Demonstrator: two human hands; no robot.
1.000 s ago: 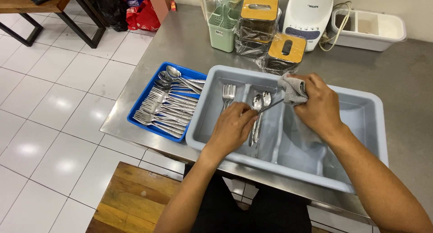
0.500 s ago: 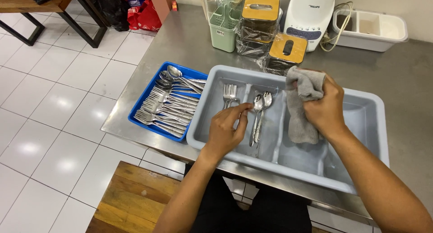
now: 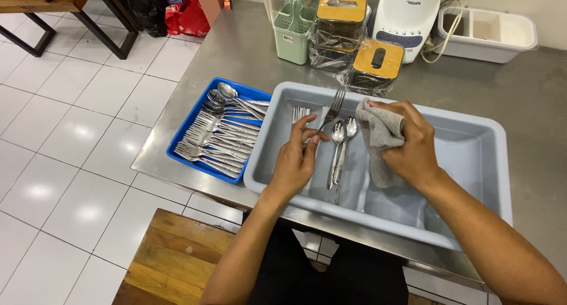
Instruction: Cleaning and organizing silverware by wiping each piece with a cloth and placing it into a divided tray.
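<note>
Pinching a steel fork [image 3: 332,111] by its handle, tines up, the left hand [image 3: 295,158] holds it over the grey tub [image 3: 493,163]; the right hand [image 3: 413,142] is closed around a soft grey cloth [image 3: 381,141] just beside it. Two polished spoons [image 3: 341,144] and a few forks [image 3: 300,113] lie in the tub's moulded compartments. A larger heap of cutlery [image 3: 221,134] fills the blue tray [image 3: 183,157] on the brushed metal counter [image 3: 236,51], so most pieces appear left to wipe.

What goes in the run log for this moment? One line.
left hand: holds fork | right hand: holds grey cloth | over grey tub
</note>
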